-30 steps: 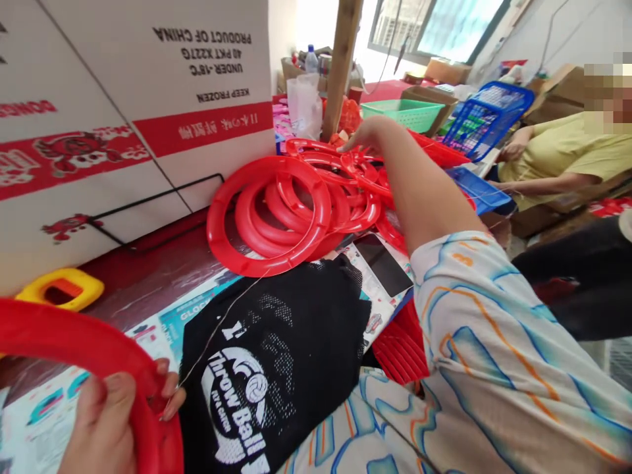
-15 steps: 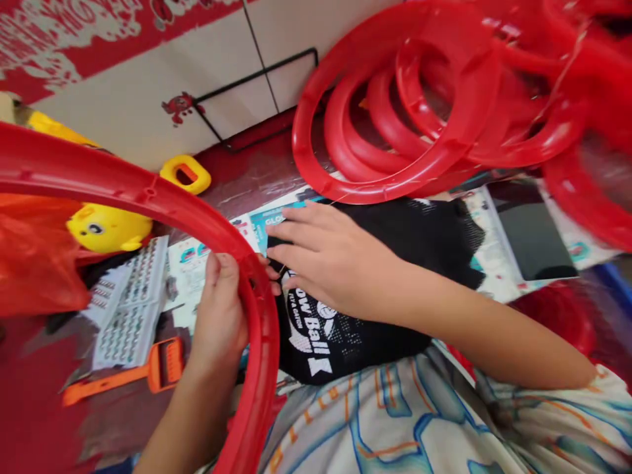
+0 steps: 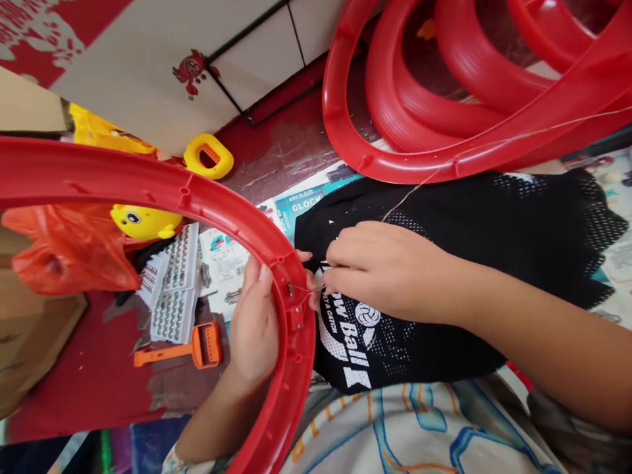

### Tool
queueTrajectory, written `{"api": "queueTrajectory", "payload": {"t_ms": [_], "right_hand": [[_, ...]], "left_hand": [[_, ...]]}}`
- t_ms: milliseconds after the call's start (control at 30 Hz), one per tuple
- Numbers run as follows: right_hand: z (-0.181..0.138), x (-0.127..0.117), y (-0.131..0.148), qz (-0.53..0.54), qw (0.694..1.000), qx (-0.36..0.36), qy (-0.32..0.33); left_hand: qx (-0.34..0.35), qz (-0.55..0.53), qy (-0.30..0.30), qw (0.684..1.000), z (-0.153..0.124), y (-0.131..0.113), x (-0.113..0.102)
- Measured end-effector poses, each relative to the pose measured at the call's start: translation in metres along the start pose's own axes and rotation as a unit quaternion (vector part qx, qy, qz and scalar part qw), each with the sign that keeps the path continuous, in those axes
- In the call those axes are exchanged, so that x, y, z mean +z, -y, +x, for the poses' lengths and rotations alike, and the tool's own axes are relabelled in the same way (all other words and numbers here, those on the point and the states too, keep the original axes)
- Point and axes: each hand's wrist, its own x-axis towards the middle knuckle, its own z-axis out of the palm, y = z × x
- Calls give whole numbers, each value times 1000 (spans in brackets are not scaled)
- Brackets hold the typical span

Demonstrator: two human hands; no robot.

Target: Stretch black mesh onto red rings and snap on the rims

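Observation:
My left hand is wrapped round the rim of a big red plastic ring that arcs across the left half of the view. My right hand is pinched right beside the ring's rim, its fingertips closed on a thin pale thread. The thread runs up and to the right across a black mesh net printed with white "Throw Ball" lettering. The net lies under my right hand and forearm.
A pile of red rings lies at the top right. A white and red carton stands behind. Yellow toy parts, an orange plastic bag, an orange tool and printed cards lie on the red floor.
My right hand came back from the ring pile to the held ring, went from flat on the net to a pinch at the rim. The view dropped and closed in.

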Motion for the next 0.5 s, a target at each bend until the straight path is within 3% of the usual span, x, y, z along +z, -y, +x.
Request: {"api": "queueTrajectory", "payload": {"t_ms": [100,233,500], "right_hand": [[-1,-3,1,-21,998,-37,-39],[-2,-9,0,-28,998,-55,-9],[1,-7,-4,-52,999,1,14]], "left_hand": [[19,3,-3,1000,2,2,-3],[-9,21,2,1000,5,6,-2],[35,1,-54,998,8,9,12]]}}
